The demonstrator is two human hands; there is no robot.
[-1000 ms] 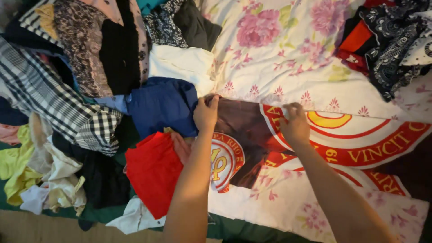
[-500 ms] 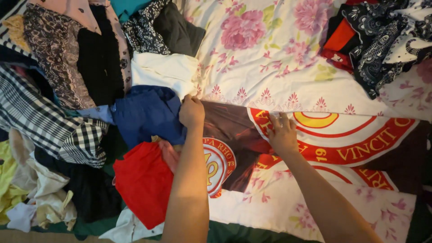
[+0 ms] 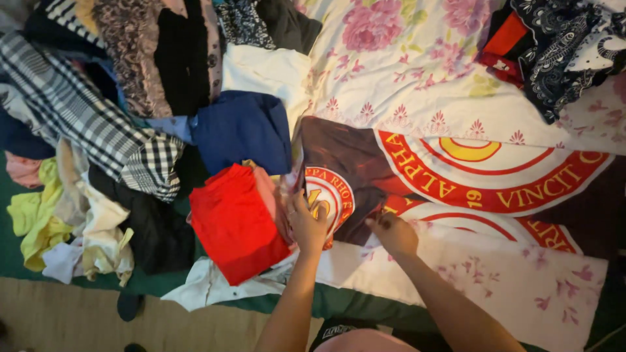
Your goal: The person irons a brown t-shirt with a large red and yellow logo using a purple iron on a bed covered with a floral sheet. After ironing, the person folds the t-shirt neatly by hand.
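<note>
Maroon shirt (image 3: 345, 173) lying flat, long axis up-down, left hand (image 3: 308, 225) and right hand (image 3: 393, 233) grips pinching its near edge

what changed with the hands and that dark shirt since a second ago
Both hands came down from the far edge of the dark maroon shirt with the round crest to its near edge. The left hand now grips the near left edge over the crest, and the right hand pinches the near right edge. The red folded cloth, navy garment and clothes pile stayed put.
</note>
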